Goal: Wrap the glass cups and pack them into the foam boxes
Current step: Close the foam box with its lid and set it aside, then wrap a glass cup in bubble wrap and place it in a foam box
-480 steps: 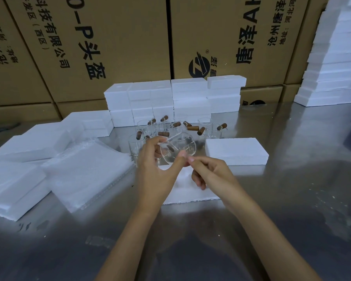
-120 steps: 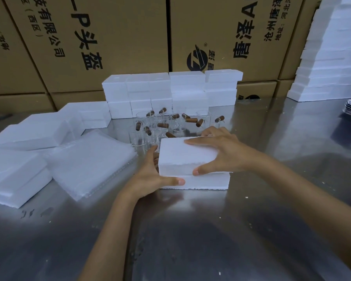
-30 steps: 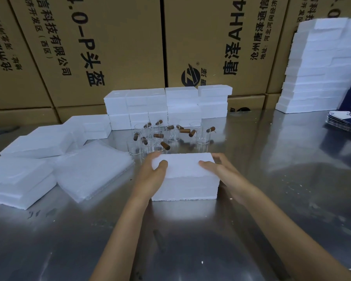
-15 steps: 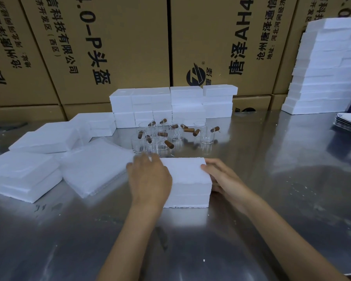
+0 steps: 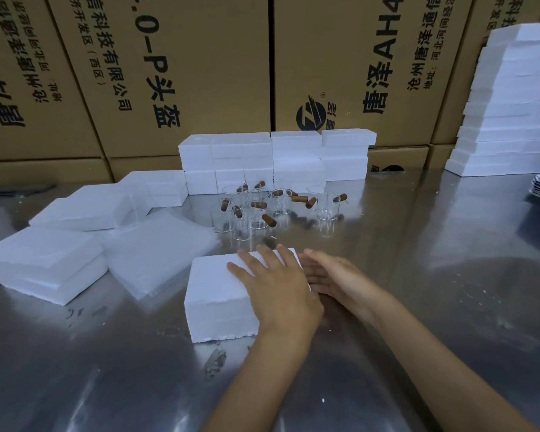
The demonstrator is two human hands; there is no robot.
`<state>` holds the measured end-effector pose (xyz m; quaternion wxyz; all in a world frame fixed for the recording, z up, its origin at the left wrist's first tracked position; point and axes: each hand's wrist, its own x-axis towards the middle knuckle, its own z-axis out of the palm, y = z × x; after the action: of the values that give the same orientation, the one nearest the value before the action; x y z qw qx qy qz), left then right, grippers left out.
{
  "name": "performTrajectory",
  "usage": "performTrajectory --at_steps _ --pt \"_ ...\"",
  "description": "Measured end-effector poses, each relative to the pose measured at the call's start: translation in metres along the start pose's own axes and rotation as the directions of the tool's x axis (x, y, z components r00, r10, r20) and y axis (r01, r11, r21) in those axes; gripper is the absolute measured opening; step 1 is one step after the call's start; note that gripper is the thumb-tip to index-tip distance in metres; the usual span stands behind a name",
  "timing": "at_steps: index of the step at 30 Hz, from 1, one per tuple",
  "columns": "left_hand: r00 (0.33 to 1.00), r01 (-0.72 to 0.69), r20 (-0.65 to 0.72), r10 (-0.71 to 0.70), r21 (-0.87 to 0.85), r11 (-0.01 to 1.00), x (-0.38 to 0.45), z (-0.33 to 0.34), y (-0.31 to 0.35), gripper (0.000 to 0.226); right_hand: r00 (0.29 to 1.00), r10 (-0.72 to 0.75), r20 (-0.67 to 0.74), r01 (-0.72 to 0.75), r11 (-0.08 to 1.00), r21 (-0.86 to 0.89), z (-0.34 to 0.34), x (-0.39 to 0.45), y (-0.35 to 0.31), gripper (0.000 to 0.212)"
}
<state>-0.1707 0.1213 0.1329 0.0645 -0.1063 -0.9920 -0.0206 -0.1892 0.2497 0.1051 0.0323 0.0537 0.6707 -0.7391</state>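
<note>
closed foam box (image 5: 219, 294) near centre on the steel counter (image 5: 418, 275). left hand (image 5: 278, 291) spread flat on its lid, likely pressing it shut; right hand (image 5: 334, 275) flat against the right side, bracing. unwrapped glass cups (image 5: 256, 210) clustered just beyond, wrapping sheets (image 5: 159, 254) left.

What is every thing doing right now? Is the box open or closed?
White foam box in front: closed, lid on.
Left hand: flat on the lid.
Right hand: open against the box's side.
Clear glass cups with brown handles: upright, unwrapped.
White foam wrap sheets: stacked flat.
</note>
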Motion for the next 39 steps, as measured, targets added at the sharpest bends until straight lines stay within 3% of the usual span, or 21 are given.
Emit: performTrajectory --at_steps 5,17,30,39 --pt "0.992 0.118 0.035 -0.12 0.054 0.991 0.009 -0.001 -0.011 0.078 0.982 -0.043 -0.187 0.048 0.999 0.022 -0.008 0.018 0.017 0.025" --pt "0.934 0.355 0.036 -0.356 0.04 0.934 0.024 0.0 -0.075 0.09 0.987 -0.069 -0.144 0.068 0.998 -0.01 -0.014 0.016 0.017 0.028" --pt "0.847 0.512 0.093 -0.524 0.127 0.849 0.027 -0.007 -0.141 0.081 0.986 -0.085 -0.141 0.082 0.996 -0.022 -0.017 0.017 0.019 0.029" --pt "0.83 0.551 -0.023 -0.557 0.194 0.812 0.025 -0.006 -0.175 0.078 0.986 -0.092 -0.141 0.087 0.995 -0.037 -0.017 0.016 0.019 0.029"
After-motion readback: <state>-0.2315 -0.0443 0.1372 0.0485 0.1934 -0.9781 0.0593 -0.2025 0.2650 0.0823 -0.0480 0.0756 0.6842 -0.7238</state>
